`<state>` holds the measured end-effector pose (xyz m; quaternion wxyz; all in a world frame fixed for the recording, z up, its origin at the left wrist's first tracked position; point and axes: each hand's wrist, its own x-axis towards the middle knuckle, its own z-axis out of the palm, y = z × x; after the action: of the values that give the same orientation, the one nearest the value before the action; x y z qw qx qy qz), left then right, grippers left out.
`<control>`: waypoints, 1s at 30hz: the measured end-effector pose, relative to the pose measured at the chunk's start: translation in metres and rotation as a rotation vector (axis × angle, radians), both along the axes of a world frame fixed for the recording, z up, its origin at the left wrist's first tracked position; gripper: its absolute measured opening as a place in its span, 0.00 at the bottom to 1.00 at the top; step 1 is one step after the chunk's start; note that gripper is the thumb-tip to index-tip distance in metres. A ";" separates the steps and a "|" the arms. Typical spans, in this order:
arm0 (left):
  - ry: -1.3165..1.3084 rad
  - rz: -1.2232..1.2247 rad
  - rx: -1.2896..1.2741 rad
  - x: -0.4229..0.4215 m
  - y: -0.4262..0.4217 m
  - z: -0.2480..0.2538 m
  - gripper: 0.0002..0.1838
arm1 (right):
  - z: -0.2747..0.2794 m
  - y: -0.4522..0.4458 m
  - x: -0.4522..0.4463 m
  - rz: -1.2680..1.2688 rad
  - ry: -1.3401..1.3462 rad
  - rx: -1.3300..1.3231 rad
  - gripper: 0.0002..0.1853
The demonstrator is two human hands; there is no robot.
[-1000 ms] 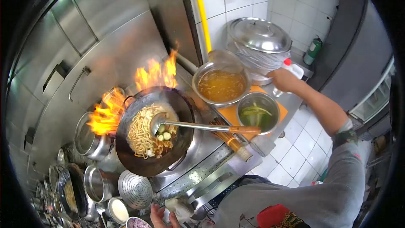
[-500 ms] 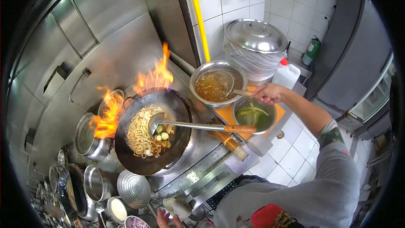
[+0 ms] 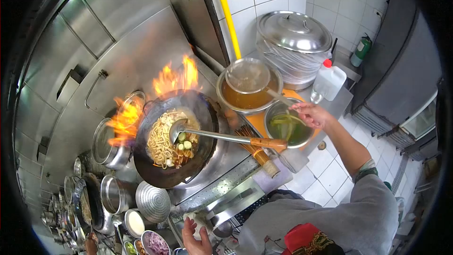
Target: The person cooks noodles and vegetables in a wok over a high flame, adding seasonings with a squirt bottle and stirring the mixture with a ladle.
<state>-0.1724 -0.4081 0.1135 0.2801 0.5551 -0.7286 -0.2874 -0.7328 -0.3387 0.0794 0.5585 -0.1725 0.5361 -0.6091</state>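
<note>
My right hand [image 3: 311,114] grips the wooden handle of a round mesh strainer [image 3: 247,75]. The strainer is held over a metal bowl of brown broth [image 3: 250,108]. Under my right hand sits a second metal bowl [image 3: 279,138] with green vegetable pieces in liquid. My left hand [image 3: 197,238] is low in the view, fingers spread, with nothing in it, near a small bowl of chopped purple onion [image 3: 155,244]. Noodles [image 3: 163,134] and vegetable slices lie in a black wok [image 3: 151,174]. A long ladle [image 3: 222,136] rests across the wok, no hand on it.
Flames [image 3: 177,75] rise behind and to the left of the wok. A perforated skimmer [image 3: 153,200] and several metal pots stand at lower left. A bamboo brush [image 3: 264,163] lies by the ladle handle. Behind the bowls are a lidded pot [image 3: 295,30] and a white jug [image 3: 329,82].
My right hand has lifted the strainer from the broth, so its mesh now shows above the bowl. My left hand has come further into view.
</note>
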 end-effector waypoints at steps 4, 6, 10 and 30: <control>-0.005 -0.011 -0.010 0.002 0.001 0.001 0.30 | 0.051 0.005 -0.022 0.095 0.509 0.202 0.19; -0.002 -0.016 -0.026 0.005 0.001 -0.003 0.30 | 0.077 0.000 -0.024 0.199 0.910 0.386 0.19; 0.011 -0.016 -0.049 0.013 0.006 -0.011 0.30 | 0.126 -0.013 -0.010 0.276 1.084 0.542 0.18; -0.095 0.034 -0.044 0.043 0.004 -0.033 0.26 | 0.029 -0.032 0.004 0.105 0.034 0.155 0.11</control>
<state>-0.1290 -0.4038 0.0806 0.2623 0.5742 -0.7376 -0.2397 -0.7292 -0.3709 0.1080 0.5920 -0.1669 0.5811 -0.5329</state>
